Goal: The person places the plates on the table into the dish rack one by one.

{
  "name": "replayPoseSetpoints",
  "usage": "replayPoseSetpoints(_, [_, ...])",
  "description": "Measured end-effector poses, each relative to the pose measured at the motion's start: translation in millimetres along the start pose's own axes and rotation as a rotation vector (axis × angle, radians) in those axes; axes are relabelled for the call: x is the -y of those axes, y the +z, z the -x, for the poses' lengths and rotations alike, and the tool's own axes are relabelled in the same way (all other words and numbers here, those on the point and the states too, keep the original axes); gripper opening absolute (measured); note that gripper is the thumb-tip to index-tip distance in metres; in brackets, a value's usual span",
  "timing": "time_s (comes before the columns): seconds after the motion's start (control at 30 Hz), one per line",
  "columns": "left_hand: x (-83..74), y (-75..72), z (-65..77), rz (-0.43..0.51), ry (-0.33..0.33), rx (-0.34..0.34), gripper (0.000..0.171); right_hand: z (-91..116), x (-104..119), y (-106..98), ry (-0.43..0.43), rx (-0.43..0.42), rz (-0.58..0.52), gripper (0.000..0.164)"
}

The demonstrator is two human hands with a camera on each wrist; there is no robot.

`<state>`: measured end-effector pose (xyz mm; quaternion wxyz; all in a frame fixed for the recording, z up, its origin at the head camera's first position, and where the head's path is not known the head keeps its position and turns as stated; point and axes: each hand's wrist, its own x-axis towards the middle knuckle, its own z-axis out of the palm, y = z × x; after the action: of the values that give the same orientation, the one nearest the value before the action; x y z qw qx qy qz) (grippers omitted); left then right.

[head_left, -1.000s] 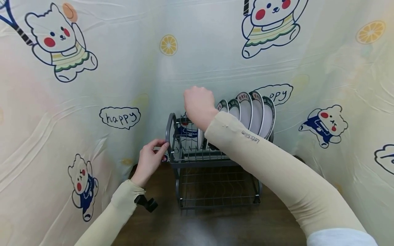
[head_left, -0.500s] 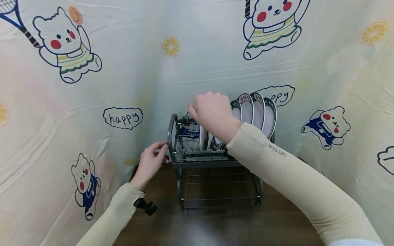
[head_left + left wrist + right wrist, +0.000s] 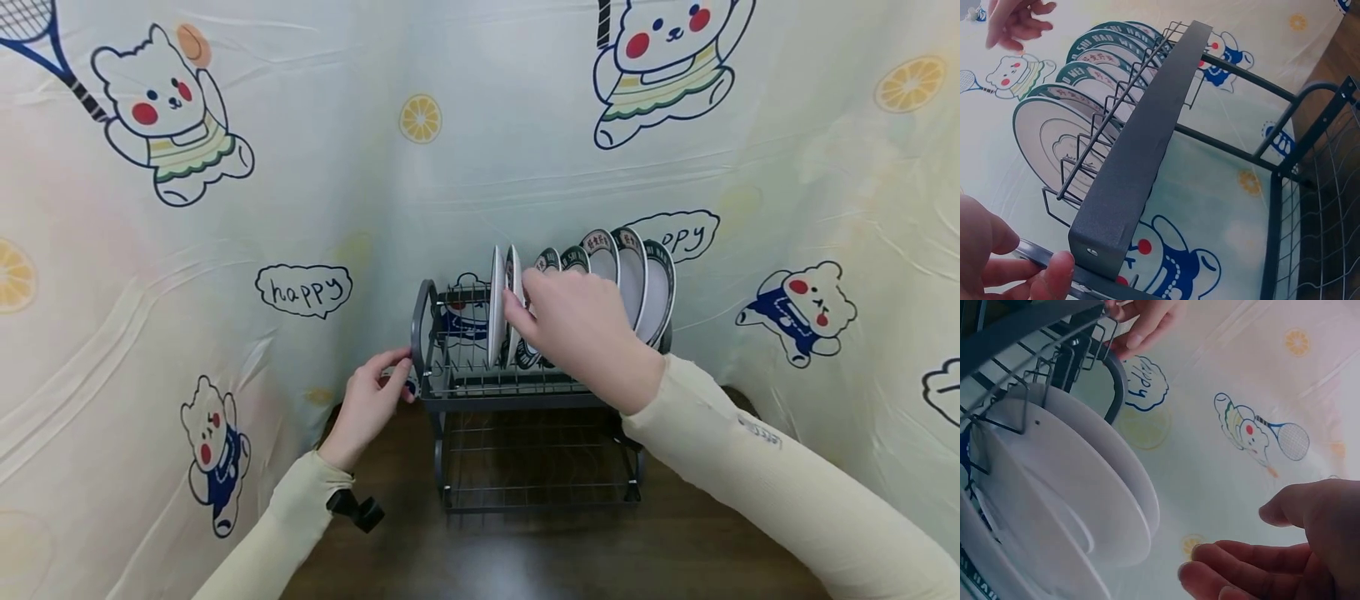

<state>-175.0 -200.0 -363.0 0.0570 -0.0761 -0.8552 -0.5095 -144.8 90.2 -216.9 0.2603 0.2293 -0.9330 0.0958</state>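
A dark grey two-tier dish rack (image 3: 517,403) stands on the floor, its upper tier lined with several upright plates. My left hand (image 3: 367,404) pinches the curved frame at the rack's left end; the left wrist view shows its thumb and fingers (image 3: 1057,275) around the bar. Over the middle of the row, my right hand (image 3: 581,329) hangs loosely with nothing in it. In the right wrist view, its relaxed fingers (image 3: 1241,572) are apart from the plates. Two white plates (image 3: 496,308) stand leftmost, nearly edge-on. Further right, plates with green patterned rims (image 3: 658,287) lean in their slots, partly behind the hand.
The lower tier (image 3: 532,483) is a wire shelf close to the dark wooden floor (image 3: 495,558). A pale cartoon-printed curtain (image 3: 480,183) hangs behind the rack and down both sides. A black wrist camera (image 3: 356,510) sits on the left sleeve.
My right hand has moved right and towards me, away from the leftmost plates, bringing them into view. The left hand keeps its hold on the rack's end frame.
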Motion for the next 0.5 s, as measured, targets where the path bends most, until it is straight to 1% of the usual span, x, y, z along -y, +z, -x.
replayPoseSetpoints(0.17, [-0.6,0.8,-0.4,0.009,-0.003,-0.002,0.038,25.1,-8.4,1.7,-0.032,-0.081,-0.015,0.039])
replayPoseSetpoints(0.3, [0.0,1.0,-1.7,0.000,0.023,0.004,0.038,45.0,-14.0,4.3,-0.045,-0.139,-0.015,0.037])
replayPoseSetpoints(0.4, [1.5,0.5,-1.1,-0.018,0.037,0.007,0.038,57.1,-16.0,6.9,-0.053,-0.159,-0.014,0.035])
replayPoseSetpoints(0.5, [2.7,-0.1,0.3,-0.034,0.035,0.014,0.037,67.1,-16.8,9.3,-0.061,-0.170,-0.026,0.030])
